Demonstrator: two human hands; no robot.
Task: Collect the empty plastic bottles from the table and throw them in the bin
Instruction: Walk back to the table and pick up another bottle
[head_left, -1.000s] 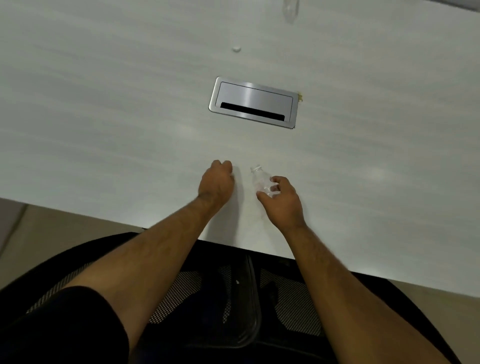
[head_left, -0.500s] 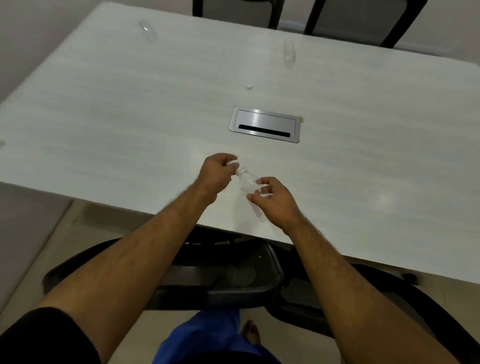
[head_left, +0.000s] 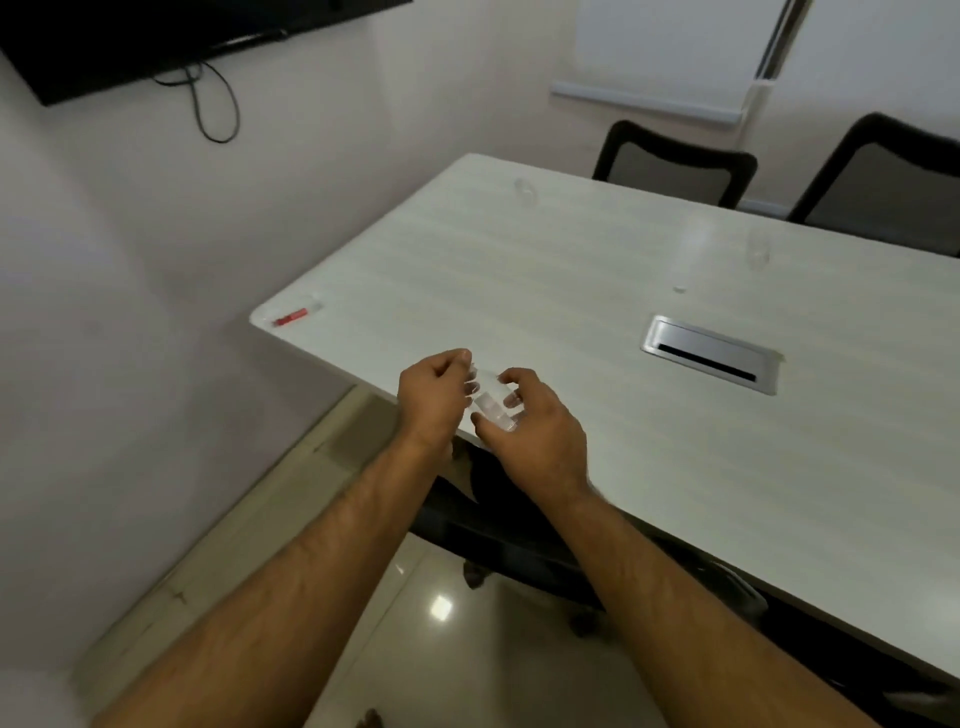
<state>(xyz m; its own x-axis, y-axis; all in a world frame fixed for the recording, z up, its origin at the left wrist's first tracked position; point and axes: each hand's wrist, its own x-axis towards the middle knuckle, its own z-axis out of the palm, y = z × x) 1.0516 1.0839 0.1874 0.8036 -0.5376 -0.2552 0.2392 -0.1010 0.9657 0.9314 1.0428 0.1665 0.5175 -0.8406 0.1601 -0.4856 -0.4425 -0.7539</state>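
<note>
Since the earlier frame both hands have shifted left, now over the surface's (head_left: 597, 322) near edge. Right hand (head_left: 535, 421) grips the small clear bottle (head_left: 491, 408); left hand (head_left: 434, 397) pinches its top end. Beyond, a red-labelled bottle (head_left: 293, 314) lies at the left corner, a metal cable hatch (head_left: 711, 353) to the right. Farther off stand faint clear bottles (head_left: 756, 249), blurred, then two chairs (head_left: 670, 161).

Pale walls (head_left: 130, 291), glossy floor (head_left: 467, 649), two chairs (head_left: 675, 163).
</note>
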